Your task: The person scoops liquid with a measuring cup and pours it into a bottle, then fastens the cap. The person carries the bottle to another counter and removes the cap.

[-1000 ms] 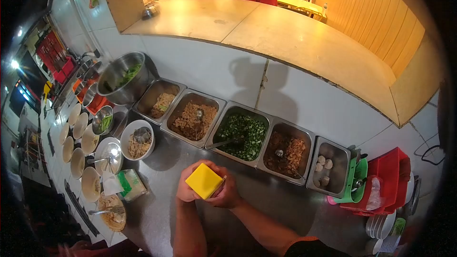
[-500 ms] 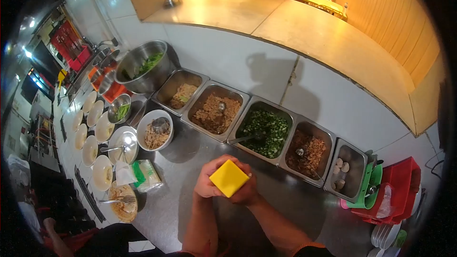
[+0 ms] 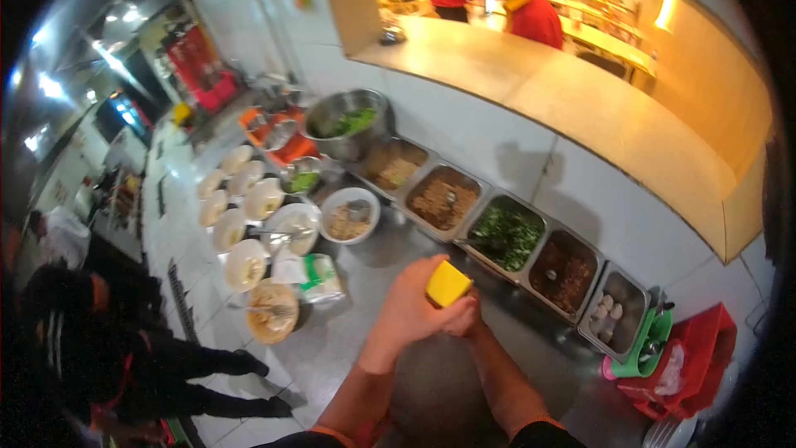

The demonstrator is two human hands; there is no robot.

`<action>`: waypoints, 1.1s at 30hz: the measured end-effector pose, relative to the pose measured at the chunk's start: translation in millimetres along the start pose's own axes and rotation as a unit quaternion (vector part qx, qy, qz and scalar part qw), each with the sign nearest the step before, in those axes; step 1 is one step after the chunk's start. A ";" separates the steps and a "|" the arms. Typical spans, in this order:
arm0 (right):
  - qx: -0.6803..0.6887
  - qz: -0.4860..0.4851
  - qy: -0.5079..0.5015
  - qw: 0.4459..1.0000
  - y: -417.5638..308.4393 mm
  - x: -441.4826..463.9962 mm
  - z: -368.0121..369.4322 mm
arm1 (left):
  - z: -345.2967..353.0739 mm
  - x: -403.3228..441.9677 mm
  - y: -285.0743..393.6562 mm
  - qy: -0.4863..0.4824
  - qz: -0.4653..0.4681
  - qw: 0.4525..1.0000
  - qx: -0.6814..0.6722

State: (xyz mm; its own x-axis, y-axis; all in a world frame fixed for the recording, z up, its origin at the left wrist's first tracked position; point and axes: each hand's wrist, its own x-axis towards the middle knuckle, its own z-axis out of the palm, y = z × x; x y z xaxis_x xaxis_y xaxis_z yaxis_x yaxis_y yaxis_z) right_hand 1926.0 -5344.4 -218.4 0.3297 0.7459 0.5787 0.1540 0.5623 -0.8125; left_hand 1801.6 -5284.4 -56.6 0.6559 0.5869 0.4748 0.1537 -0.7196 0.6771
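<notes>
here, yellow object near greens-filled pan

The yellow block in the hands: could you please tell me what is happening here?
A person holds a yellow block between the left hand and the right hand, above a metal counter. Beyond the hands stands a row of metal pans, one with chopped greens. Bowls stand to the left; another person in dark clothes is farther left.
</notes>
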 end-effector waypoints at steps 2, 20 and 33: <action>0.152 0.025 -0.050 0.987 -12.0 5.6 17.5 | -22.1 -14.6 25.0 -0.008 -0.041 0.994 0.097; -0.199 0.075 -0.189 0.959 -121.1 -146.9 83.9 | -92.5 -164.4 107.1 -0.175 -0.165 0.945 0.224; 0.229 0.381 -0.260 0.857 -201.9 -198.1 65.2 | -109.0 -193.5 125.8 -0.384 0.095 0.918 0.010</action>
State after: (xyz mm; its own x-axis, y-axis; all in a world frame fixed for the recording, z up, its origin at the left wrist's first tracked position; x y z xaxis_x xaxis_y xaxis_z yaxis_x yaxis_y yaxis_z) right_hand 1768.9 -5582.5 -164.4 -0.3060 0.9503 -0.0574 -0.3431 -0.1663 -0.9245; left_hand 1613.5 -5448.0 -2.0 0.9989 0.0210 0.0416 -0.0088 -0.7925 0.6098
